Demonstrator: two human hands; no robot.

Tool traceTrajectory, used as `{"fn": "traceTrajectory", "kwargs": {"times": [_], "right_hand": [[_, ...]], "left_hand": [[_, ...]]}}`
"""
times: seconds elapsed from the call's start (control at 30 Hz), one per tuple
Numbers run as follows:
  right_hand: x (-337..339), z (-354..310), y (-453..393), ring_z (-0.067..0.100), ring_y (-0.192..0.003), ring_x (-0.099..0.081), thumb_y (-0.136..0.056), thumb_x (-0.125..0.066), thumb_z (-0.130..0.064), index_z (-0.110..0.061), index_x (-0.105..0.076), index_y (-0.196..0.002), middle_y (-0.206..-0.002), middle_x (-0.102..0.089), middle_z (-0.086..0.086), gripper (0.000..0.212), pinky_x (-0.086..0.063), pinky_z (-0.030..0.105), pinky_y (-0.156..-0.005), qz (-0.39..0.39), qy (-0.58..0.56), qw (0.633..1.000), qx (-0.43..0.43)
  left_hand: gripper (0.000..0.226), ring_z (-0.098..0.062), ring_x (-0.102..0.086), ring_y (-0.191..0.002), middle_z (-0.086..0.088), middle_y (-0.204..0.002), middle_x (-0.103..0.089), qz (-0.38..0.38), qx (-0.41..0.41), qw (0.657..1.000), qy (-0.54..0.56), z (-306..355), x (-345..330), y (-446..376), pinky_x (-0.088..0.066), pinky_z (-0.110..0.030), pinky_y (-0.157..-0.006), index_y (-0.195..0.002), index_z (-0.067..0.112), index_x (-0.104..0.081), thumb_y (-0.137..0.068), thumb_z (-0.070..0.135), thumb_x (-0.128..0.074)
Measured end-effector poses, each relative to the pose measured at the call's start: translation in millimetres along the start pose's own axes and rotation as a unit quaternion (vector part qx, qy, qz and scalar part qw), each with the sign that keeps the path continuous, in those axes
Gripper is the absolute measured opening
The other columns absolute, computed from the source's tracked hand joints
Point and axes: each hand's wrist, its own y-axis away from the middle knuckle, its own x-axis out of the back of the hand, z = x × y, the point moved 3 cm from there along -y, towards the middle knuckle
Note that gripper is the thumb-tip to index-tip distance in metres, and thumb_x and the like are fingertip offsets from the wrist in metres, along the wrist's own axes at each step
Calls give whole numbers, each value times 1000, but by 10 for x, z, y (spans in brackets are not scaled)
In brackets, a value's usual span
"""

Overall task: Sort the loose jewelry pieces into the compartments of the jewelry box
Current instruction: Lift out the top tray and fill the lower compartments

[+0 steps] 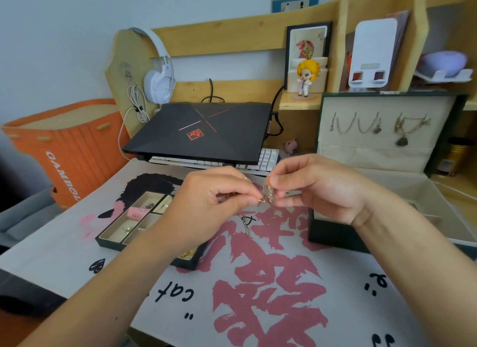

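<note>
Held piece: a small silver jewelry piece (268, 193) with a ring end, raised above the desk mat, caught between the fingertips of both hands; its exact type cannot be told.
Left hand (214, 191): fingers curled inward, thumb and forefinger pinching the ring end of the piece at its left side.
Right hand (317, 189): fingers curled, thumb and forefinger pinching the upper right of the same piece; fingertips of the two hands nearly touching.
Loose piece: a dark, thin item (247, 222) lying on the mat just below the pinching fingertips; apart from both hands.
Tray insert (113, 239): dark-rimmed, divided tray on the mat, below and left of the left fingers, partly covered by the left forearm; a pink roll (138, 213) and small pieces lie in its compartments; gold pieces (187, 253) sit in the near corner.
Jewelry box (335, 234): dark box, lid upright, to the right of the right fingers; chains with pendants (374, 127) hang on the lid lining.
Desk mat (258, 295): printed in pink and black, under both hands.
Beyond the fingers: closed black laptop (204, 129) over a white keyboard (265, 159); white headphones (158, 75) hung on the wooden shelf, far left.
</note>
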Motion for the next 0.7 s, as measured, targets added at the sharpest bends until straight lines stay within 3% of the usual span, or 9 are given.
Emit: {"fn": "traceTrajectory", "kwargs": {"times": [0.1,0.17,0.37,0.43,0.53,0.6,0.7], "right_hand": [[78,-32,-4,12,-74,-62,-87,-70,-2,1,-70,-93,-70,-66,1,7,-53,33,-81,54,16,998,24],[130,-54,3,13,-75,-61,-86,-70,-2,-2,-71,-87,-71,-65,3,1,-51,34,-83,70,22,997,37],[246,-110,35,17,-77,-58,-89,-68,-6,-7,-68,-75,-76,-63,8,14,-51,31,-78,103,51,992,56],[241,-86,29,15,-78,-62,-90,-70,-12,-11,-73,-79,-79,-69,5,11,-53,26,-77,132,149,979,45],[66,110,-79,5,-78,-66,-93,-68,-26,-25,-76,-84,-81,-72,-9,12,-53,23,-72,139,394,908,27],[-147,334,-190,5,-77,-65,-95,-63,-26,-27,-76,-86,-82,-70,-11,16,-57,28,-74,137,500,854,49],[-326,694,-348,14,-76,-64,-96,-55,-22,-23,-75,-89,-83,-71,-5,21,-59,39,-75,124,579,803,70]], "left_hand": [[18,-10,-71,-91,14,-91,-73,10,25,1000,6,-53,-20,67,-53,-16,-78,-90,28,-81,-88,11,-76],[17,-9,-71,-92,16,-91,-74,9,45,999,4,-91,-35,128,-53,-15,-78,-89,29,-81,-88,13,-76],[20,-6,-72,-91,20,-89,-75,1,128,992,4,-215,-69,387,-54,-14,-80,-88,32,-82,-88,13,-76],[22,-6,-71,-88,19,-87,-76,19,183,983,17,-258,-87,475,-56,-16,-75,-86,35,-81,-89,14,-76],[19,-24,-70,-74,2,-79,-77,73,310,944,84,-337,-118,577,-64,-34,-65,-84,32,-82,-92,16,-74],[14,-35,-69,-72,-9,-75,-76,105,362,914,152,-353,-117,609,-63,-45,-77,-86,24,-83,-92,15,-74],[10,-23,-70,-69,-16,-81,-75,115,392,877,254,-345,-100,599,-62,-50,-89,-90,15,-83,-90,9,-75]]}}
